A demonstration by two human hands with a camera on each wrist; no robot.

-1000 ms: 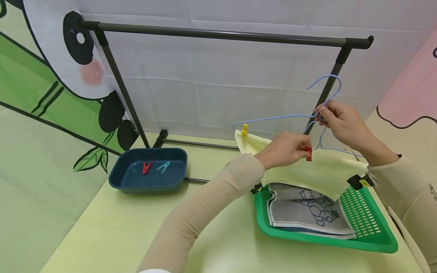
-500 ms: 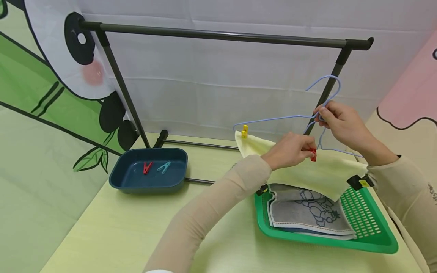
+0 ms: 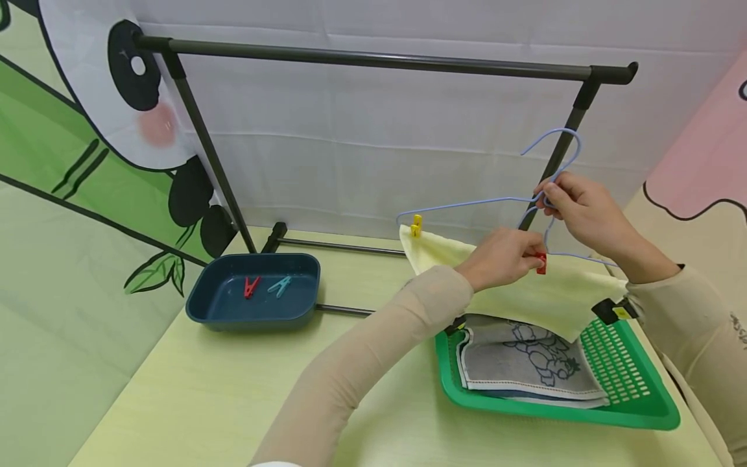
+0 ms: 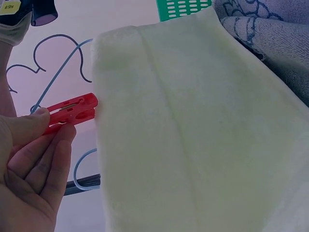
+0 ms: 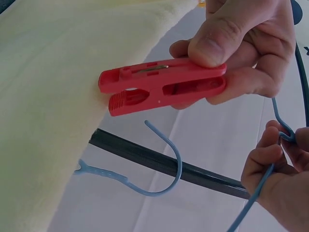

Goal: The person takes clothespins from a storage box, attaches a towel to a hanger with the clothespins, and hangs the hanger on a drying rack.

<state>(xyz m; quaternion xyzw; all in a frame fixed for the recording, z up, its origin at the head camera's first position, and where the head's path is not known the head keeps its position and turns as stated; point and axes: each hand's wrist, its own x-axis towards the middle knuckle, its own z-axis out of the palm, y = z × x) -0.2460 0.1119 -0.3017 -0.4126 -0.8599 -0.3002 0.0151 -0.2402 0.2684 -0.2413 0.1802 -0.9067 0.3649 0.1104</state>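
A: What has just changed?

B: The left hand has slid a little to the right along the top of the cloth, pinching the red clip between thumb and fingers.

A: And the right hand?

B: No real change there: its fingers grip the hanger just below the hook.

A: Where is the cloth?

B: Hanging at the hanger's bar, above the basket. The yellow clip sits at its left corner, where it was a second ago.

A: So what does the shift mean?

B: The red clip is now farther from the yellow clip, towards the cloth's right side. I'd judge that side not yet pegged. The clip's tips are at the edge, but I can't tell whether they bite.

A: Other clips?

B: Two, one red and one teal, lie in the tray.
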